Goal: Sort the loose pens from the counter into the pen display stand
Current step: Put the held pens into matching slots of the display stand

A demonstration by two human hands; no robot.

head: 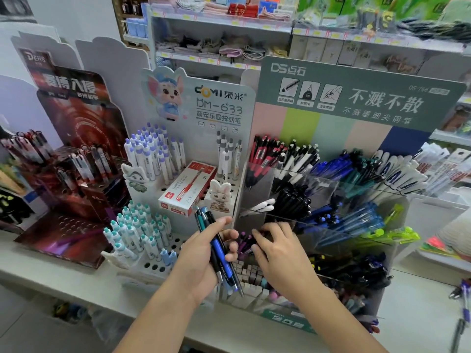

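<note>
Head-camera footage showed a small bundle of pens (219, 247), blue, teal and black, held upright in the left hand (204, 253), whose fingers and thumb were curled around the barrels low in front of the clear pen display stand (331, 200). Such pens looked light, stiff and smooth, likely to slide against each other, so pinching one by its mid-barrel seemed the safest hold. The right hand (277, 248) reached into a lower front compartment, its curled fingertips pinching dark purple-tipped pens (244, 240) there. Beside the stand, a white cartoon-printed rack (193, 154) carried a red pen box (186, 189), and more loose pens (463, 301) lay on the counter (76, 276) at far right.
</note>
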